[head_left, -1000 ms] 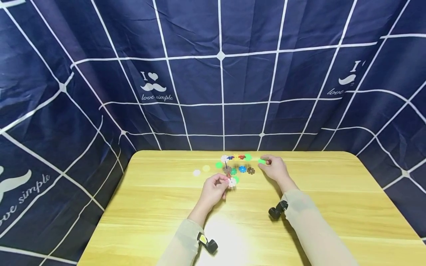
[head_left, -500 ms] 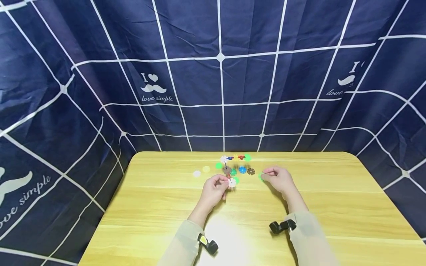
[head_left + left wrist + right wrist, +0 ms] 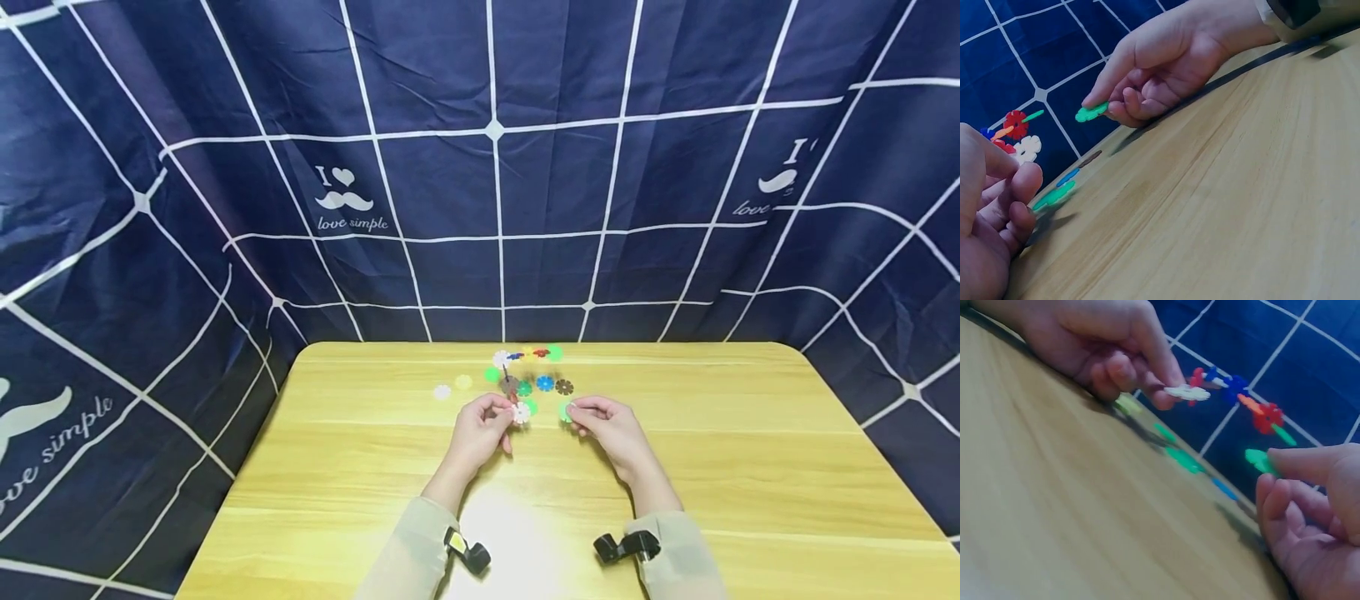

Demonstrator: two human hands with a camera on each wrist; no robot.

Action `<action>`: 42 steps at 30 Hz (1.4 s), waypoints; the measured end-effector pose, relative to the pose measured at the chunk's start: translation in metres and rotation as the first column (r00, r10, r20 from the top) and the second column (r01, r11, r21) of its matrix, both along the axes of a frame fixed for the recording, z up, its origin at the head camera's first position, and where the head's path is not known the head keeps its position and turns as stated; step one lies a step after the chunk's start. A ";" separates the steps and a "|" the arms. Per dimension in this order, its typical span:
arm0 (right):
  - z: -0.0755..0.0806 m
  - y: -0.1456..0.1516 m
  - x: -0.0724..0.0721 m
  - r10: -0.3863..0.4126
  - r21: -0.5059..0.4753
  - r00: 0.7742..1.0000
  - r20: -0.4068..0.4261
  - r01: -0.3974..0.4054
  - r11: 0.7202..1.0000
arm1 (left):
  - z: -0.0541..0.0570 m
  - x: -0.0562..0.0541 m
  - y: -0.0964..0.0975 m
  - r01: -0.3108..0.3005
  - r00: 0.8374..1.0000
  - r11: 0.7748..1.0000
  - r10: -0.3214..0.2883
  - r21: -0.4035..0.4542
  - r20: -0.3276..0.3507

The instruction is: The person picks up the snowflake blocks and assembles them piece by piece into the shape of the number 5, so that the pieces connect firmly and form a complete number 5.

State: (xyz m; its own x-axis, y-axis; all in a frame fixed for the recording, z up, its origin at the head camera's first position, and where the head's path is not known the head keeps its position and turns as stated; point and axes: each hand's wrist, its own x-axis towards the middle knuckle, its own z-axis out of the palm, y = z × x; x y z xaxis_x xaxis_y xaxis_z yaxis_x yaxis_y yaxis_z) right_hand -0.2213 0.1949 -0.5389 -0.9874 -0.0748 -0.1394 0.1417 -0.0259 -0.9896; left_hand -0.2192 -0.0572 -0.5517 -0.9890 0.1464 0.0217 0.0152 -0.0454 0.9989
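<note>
My left hand (image 3: 478, 429) pinches a white snowflake disc (image 3: 521, 413) between thumb and fingers. That disc is the near end of a chain of interlocked snowflake discs (image 3: 1235, 389), held up off the table, running through red, blue, white and orange to a red disc (image 3: 1268, 419) and a green disc (image 3: 1284, 435) at the far end. To its right, my right hand (image 3: 611, 429) pinches a separate green snowflake disc (image 3: 1261, 461) by its edge. A gap separates this green disc from the white one.
Loose discs lie on the wooden table (image 3: 360, 467) beyond the hands: a white one (image 3: 442, 392), a yellow one (image 3: 464, 382), several green ones, a blue one (image 3: 545, 383) and a brown one (image 3: 564, 387). A dark blue checked curtain (image 3: 420, 183) surrounds the table's back and sides.
My right hand has come nearer and leftward with the green disc, from the far right of the loose discs to beside the left hand. The left hand and chain stay nearly still.
</note>
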 end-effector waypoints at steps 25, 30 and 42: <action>-0.011 -0.037 0.007 -0.028 0.090 0.976 -0.216 0.048 0.995 | 0.003 0.002 0.002 -0.004 1.000 1.000 0.004 -0.004 -0.020; -0.012 -0.037 0.007 -0.023 0.082 0.972 -0.236 0.044 0.996 | 0.002 0.001 0.003 0.001 1.000 1.000 -0.001 -0.003 -0.019; -0.011 -0.042 0.009 -0.008 0.200 0.968 -0.252 0.060 0.978 | 0.002 0.002 0.004 -0.004 1.000 1.000 0.003 -0.020 -0.025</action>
